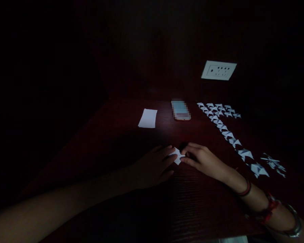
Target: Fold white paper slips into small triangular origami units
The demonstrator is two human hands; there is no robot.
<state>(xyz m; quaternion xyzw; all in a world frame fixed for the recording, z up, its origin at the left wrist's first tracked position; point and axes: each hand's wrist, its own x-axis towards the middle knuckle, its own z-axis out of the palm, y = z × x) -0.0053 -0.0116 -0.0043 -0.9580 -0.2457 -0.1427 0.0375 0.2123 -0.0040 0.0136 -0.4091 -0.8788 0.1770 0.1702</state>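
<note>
A small white piece of paper [177, 156], partly folded, lies on the dark wooden table [121, 141] between my two hands. My left hand [154, 165] rests on the table with its fingertips pressing the paper's left edge. From the right, my right hand [202, 158] pinches the paper's other edge; bangles and threads show on that wrist. The scene is very dark.
A flat white paper sheet [148, 118] lies farther back, a phone [180, 110] beside it. Several folded white paper pieces [225, 130] run in a line along the right side, with paper scraps [273, 163] near them. A white wall socket plate [218, 70] sits behind.
</note>
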